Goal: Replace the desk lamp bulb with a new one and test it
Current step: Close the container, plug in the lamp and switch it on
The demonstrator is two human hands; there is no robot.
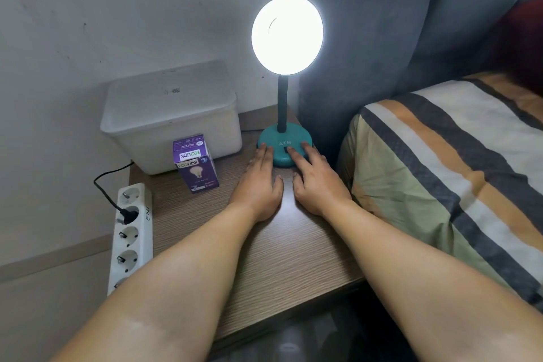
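Two bare forearms reach forward over the wooden desk, palms down. The left hand and right hand lie flat, fingers loosely spread and gripping nothing, their tips touching the teal base of the desk lamp, whose round head glows brightly. A purple bulb box stands just left.

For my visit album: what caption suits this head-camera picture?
Both hands, left and right, rest at the teal base of a lit desk lamp, beside a purple bulb box.
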